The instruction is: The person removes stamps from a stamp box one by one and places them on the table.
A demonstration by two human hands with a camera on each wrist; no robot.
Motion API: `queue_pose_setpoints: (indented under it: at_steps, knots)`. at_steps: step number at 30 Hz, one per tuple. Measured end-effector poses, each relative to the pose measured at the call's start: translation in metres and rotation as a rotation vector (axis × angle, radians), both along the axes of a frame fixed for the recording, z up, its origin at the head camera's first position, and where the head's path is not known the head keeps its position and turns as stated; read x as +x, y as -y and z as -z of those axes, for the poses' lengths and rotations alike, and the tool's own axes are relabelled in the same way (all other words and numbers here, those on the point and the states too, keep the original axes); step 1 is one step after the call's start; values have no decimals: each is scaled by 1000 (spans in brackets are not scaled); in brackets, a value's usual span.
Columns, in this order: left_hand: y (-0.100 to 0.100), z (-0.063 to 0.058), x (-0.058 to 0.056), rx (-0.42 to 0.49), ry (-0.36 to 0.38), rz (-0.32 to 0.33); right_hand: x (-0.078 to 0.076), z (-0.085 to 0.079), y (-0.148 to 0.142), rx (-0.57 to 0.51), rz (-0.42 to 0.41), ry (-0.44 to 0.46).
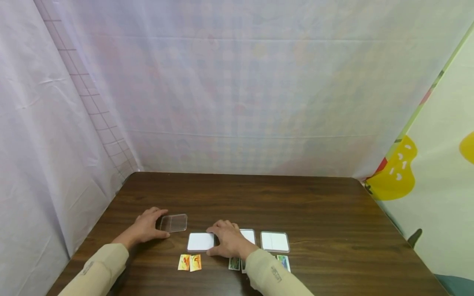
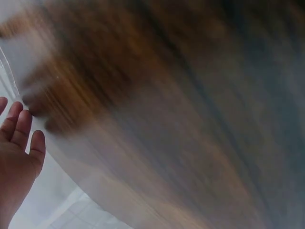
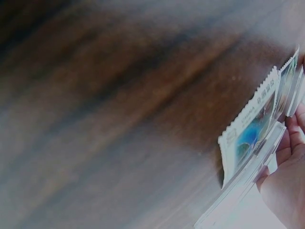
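In the head view my left hand [image 1: 148,225] has its thumb and fingertips at the edges of a clear plastic case lid [image 1: 177,223], toward its left end. In the left wrist view the left hand [image 2: 19,152] appears beside a clear rim [image 2: 10,74]. My right hand [image 1: 228,239] spans the right end of a flat case with a white inside [image 1: 200,242], fingers at its far edge and thumb at its near edge. Two orange-yellow postage stamps [image 1: 189,262] lie in front of that case. Green stamps [image 1: 234,264] are partly covered by my right forearm.
Two more white-filled cases stand to the right, one [image 1: 249,235] partly behind the right hand, the other [image 1: 274,241] fully visible. A blue-green stamp [image 1: 284,262] lies near the right sleeve. The brown wooden table [image 1: 333,230] ends at a pale curtain [image 1: 240,102].
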State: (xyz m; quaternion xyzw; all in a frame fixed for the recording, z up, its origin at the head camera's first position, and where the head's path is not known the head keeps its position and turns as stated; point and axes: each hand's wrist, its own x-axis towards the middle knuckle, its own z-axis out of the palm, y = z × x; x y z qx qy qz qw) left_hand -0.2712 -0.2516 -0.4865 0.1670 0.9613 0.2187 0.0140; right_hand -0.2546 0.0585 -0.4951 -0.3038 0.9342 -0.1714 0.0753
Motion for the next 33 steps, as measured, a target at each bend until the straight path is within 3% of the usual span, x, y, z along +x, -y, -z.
queue_pose_setpoints:
  at_steps: [20, 33]
  knots:
    - [-2, -1, -4, -28, 3, 46, -1, 0, 0, 3, -5, 7]
    - [-6, -1, -4, 1, -57, 59, -1, -1, 0, 11, -1, -8]
